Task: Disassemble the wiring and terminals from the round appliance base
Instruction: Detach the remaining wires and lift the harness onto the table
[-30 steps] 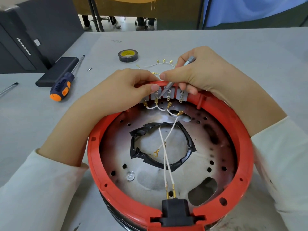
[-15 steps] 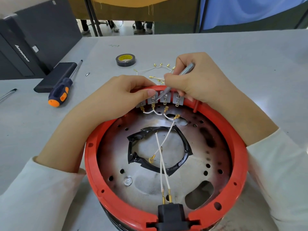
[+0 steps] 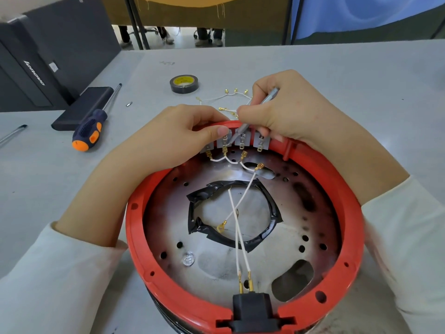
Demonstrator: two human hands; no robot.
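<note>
The round appliance base has a red rim [image 3: 134, 227] and a scorched metal plate inside. At its far edge sits a row of grey terminal blocks [image 3: 261, 142] with brass connectors and short white jumper wires [image 3: 232, 161]. My left hand [image 3: 168, 141] grips the red rim beside the blocks, thumb on top of them. My right hand [image 3: 286, 112] holds a thin grey tool [image 3: 243, 128], its tip pressed at the second block. Two long white wires [image 3: 240, 249] run to a black power socket [image 3: 252, 312] at the near edge.
Loose white wires with brass terminals [image 3: 224, 97] lie behind the base. A roll of black tape [image 3: 184, 83] sits further back. An orange-and-blue screwdriver [image 3: 90, 131] and a black flat box [image 3: 83, 112] lie at the left. A small screw [image 3: 129, 104] lies near them.
The view has shifted slightly; both hands stay at the terminal blocks, and the tool tip has crept a little leftward along the row.
</note>
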